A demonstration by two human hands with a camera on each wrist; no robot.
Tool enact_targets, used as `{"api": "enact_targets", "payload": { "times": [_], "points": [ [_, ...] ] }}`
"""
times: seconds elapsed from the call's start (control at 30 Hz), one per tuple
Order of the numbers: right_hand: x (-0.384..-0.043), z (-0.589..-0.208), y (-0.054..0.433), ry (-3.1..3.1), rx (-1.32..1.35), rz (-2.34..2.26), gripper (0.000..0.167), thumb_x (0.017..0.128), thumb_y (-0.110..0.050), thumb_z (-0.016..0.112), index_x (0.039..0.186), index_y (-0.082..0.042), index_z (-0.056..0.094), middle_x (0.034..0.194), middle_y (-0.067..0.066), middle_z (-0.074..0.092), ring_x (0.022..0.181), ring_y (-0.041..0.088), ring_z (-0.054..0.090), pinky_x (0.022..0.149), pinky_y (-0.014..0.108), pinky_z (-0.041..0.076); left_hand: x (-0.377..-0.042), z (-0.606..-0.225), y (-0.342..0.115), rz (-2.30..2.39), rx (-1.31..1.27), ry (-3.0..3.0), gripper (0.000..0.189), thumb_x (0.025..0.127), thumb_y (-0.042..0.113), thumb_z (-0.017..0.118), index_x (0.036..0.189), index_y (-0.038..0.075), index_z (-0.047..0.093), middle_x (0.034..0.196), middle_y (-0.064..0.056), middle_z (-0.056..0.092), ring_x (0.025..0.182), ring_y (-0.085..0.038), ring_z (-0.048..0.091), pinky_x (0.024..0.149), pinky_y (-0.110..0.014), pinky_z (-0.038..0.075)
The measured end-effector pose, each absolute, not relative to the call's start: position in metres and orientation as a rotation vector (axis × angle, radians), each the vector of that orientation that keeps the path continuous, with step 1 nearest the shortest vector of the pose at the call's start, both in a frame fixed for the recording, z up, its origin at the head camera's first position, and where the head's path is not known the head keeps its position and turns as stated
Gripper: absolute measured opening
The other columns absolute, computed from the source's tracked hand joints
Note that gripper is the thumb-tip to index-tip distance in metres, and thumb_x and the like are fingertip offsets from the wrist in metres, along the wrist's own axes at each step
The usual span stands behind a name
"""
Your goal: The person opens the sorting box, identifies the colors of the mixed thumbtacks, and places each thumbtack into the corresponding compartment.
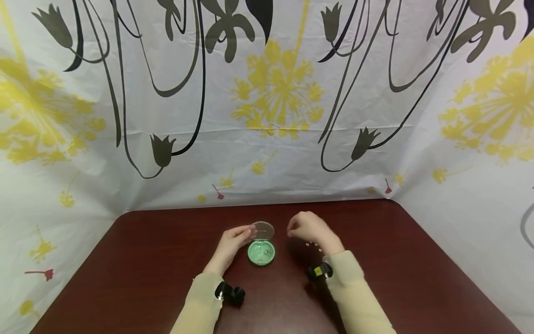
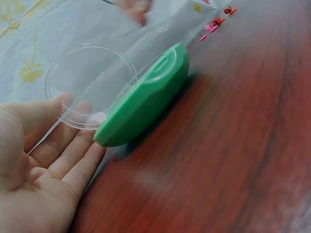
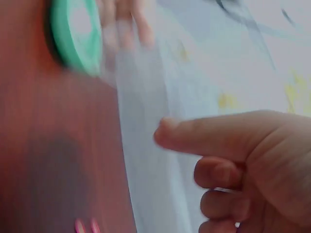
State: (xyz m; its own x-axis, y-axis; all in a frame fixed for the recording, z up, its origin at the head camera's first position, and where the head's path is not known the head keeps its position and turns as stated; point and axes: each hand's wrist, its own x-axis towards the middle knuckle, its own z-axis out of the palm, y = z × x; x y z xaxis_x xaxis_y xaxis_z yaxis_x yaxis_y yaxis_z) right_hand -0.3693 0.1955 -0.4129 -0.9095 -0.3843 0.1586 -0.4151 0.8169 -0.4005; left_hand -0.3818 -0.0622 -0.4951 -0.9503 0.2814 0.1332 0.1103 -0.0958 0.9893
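A round green case (image 1: 261, 253) lies on the table with its clear lid (image 2: 92, 82) raised, and a few tiny pieces show inside. My left hand (image 1: 234, 241) holds the lid's edge, thumb on one face and fingers behind it. To the right, my right hand (image 1: 310, 229) is over the table, its thumb and index fingertips together and the other fingers curled. I cannot tell whether a tiny piece is between those fingertips. Below that hand lie several small pink and red pieces (image 2: 211, 26) with thin stems, resembling thumbtacks.
The dark red-brown table (image 1: 167, 278) has a patterned cloth (image 1: 275, 167) hanging behind it and along both sides. Wrist cameras are strapped over both cream sleeves (image 1: 200, 297).
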Motion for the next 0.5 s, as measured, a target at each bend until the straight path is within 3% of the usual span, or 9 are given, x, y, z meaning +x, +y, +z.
{"api": "enact_targets", "payload": {
  "times": [0.2,0.5],
  "points": [
    [-0.37,-0.417,0.242,-3.091,0.423,0.812,0.013,0.081,-0.001,0.068,0.07,-0.008,0.07,0.065,0.001,0.063,0.055,0.014,0.051,0.056,0.03,0.045,-0.38,-0.496,-0.06,2.202,0.449,2.021,0.035,0.098,0.015,0.059,0.128,-0.004,0.06,0.122,-0.021,0.063,0.113,-0.031,0.061,0.099,-0.04,0.048],
    [-0.37,-0.426,0.243,-3.173,0.354,0.985,0.014,0.082,0.001,0.07,0.07,-0.004,0.07,0.066,0.007,0.065,0.048,0.022,0.054,0.045,0.032,0.048,-0.382,-0.497,-0.06,2.211,0.435,2.03,0.034,0.098,0.014,0.059,0.126,-0.004,0.062,0.118,-0.02,0.065,0.11,-0.029,0.063,0.098,-0.038,0.049]
  ]
}}
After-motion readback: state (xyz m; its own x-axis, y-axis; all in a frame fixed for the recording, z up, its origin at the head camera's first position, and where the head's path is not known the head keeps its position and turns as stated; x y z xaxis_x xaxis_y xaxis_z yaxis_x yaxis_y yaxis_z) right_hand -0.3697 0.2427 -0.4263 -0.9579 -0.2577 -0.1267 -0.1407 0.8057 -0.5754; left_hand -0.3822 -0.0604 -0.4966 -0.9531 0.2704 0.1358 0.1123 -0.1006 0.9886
